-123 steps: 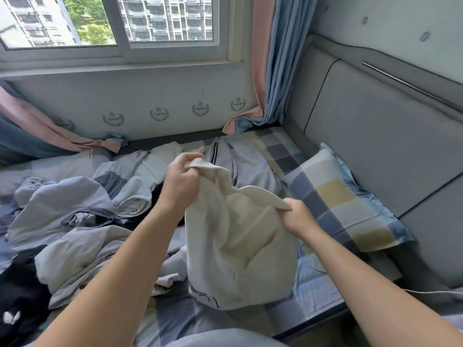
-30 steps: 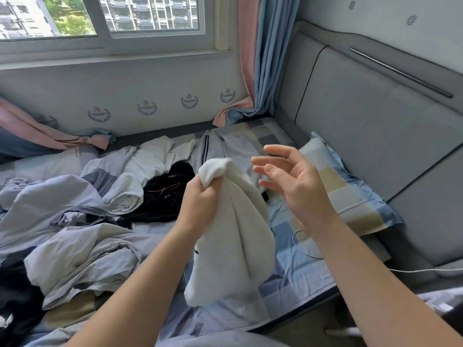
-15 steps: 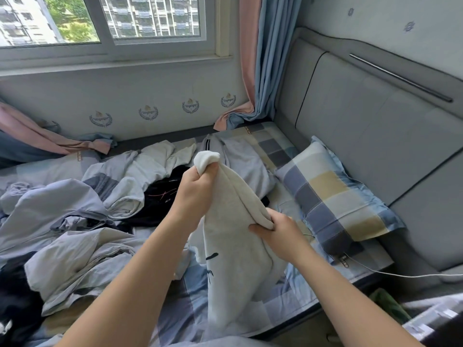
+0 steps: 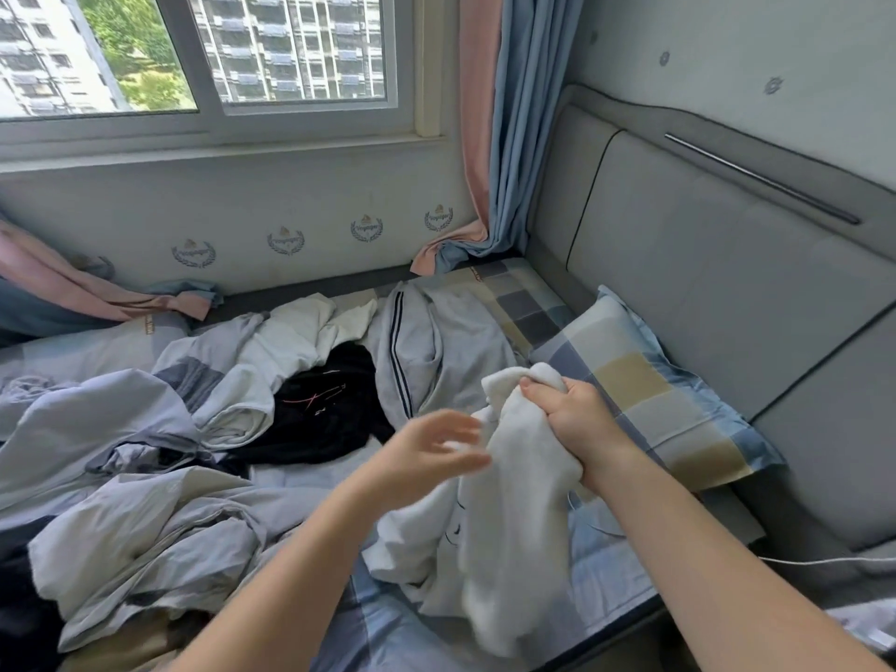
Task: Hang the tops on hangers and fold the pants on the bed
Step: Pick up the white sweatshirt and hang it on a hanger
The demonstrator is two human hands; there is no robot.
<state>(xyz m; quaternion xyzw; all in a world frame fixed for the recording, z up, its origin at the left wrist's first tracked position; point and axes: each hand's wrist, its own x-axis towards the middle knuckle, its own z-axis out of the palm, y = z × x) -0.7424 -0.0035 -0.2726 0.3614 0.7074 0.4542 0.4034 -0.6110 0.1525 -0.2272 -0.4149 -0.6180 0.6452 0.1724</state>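
A white garment (image 4: 514,526) hangs bunched over the bed, its lower part resting on the checked sheet (image 4: 388,632). My right hand (image 4: 567,419) grips its top end in a fist. My left hand (image 4: 426,453), blurred, is spread with straight fingers just left of the cloth and holds nothing. A black garment (image 4: 325,409) lies on the bed behind my left hand. A grey garment with dark stripes (image 4: 426,351) lies beyond it, and a white one (image 4: 300,337) further left.
Rumpled grey-blue bedding (image 4: 121,477) fills the left of the bed. A checked pillow (image 4: 645,385) leans on the grey padded headboard (image 4: 727,283) at right. Pink and blue curtains (image 4: 504,138) hang by the window. A thin white cable (image 4: 824,559) runs along the bed's right edge.
The garment passed from my left hand to my right. My right hand took the top end, and my left hand let go and spread out beside the cloth.
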